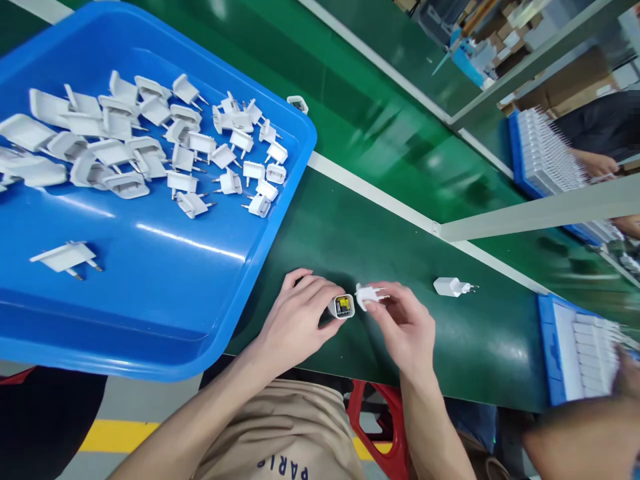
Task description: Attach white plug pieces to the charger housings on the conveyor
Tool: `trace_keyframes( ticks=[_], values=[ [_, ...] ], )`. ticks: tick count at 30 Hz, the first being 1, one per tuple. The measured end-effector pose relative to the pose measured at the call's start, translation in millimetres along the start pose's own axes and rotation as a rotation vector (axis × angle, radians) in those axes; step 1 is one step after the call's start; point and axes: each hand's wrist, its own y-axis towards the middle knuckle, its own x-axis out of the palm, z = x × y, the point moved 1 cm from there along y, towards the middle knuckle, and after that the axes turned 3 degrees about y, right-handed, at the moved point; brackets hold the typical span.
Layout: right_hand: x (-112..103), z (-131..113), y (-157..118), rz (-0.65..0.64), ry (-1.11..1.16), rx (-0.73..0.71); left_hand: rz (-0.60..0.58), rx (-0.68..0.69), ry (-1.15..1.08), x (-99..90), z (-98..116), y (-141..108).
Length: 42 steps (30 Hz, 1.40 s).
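My left hand (300, 313) is closed around a white charger housing (344, 306), whose open end faces right and shows a yellow part and circuitry inside. Just to its right, my right hand (407, 323) pinches a white two-pin plug cap (369, 295) with its pins pointing right. A small gap separates the cap from the housing. Further right on the green table (320, 230) lies a white charger with its plug fitted (449, 287).
A blue tray (150, 357) at the left holds many loose white plug caps (117, 150). Beyond the rail lies a small white housing (298, 104). At the right, a co-worker's blurred arm (585, 433) reaches by a blue bin of white chargers (550, 347). Another person's hand (600, 164) is across the table.
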Motion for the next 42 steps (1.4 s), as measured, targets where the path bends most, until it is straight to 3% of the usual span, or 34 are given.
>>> trace_keyframes(
  ticks=[3, 8, 18, 25, 31, 36, 42],
  values=[
    [-0.2, -6.6, 0.5, -0.132, -0.201, -0.192, -0.012, 0.0, -0.008, -0.7, -0.8, 0.2],
    [-4.3, -12.0, 3.4, -0.258, -0.429, -0.33, 0.0, 0.015, -0.006, -1.5, -1.1, 0.7],
    [-6.6, -16.9, 8.3, -0.37, -0.481, -0.384, -0.003, 0.006, -0.015, -0.2, -2.0, 0.7],
    [-3.4, -30.2, 7.8, -0.472, -0.741, -0.401, -0.032, -0.013, -0.027, -1.2, -1.4, 1.5],
    [4.3, -24.3, -1.0, -0.42, -0.773, -0.491, -0.049, -0.021, -0.059, -2.4, -0.3, 0.7],
    [10.5, -16.4, -4.0, -0.352, -0.758, -0.459, -0.036, -0.006, -0.052, -0.9, -4.5, 0.7],
    [8.5, -23.4, 0.4, -0.377, -0.771, -0.516, -0.052, -0.031, -0.006, 3.3, 3.2, -0.3]
  ],
)
